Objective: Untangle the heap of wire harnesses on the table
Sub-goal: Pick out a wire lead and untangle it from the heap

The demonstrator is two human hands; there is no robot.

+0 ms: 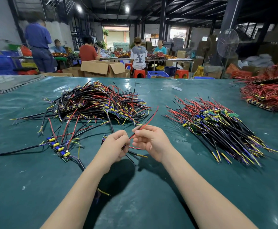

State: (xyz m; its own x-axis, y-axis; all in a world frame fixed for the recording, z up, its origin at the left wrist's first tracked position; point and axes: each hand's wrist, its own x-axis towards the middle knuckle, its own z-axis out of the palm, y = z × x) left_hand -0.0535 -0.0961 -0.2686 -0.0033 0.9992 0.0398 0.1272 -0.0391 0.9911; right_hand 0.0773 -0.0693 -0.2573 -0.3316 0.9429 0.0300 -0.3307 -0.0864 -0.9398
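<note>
- Heap lies tangled on table, beyond my hands.
- Left hand grips one harness; right hand pinches its red wire.
- Harness looks light, limp, snag-prone; I'd hold by its board, never tug.

Both hands: left, right pinch red wire; tangled heap beyond.

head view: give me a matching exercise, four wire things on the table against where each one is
1 tangled heap
2 neat pile
3 red heap
4 red wire

a pinched by the right hand, its harness in the left hand
b far right edge of the table
c middle right, wires lying parallel
d beyond the hands, left of centre

Pairs: 1-d, 2-c, 3-b, 4-a
</note>
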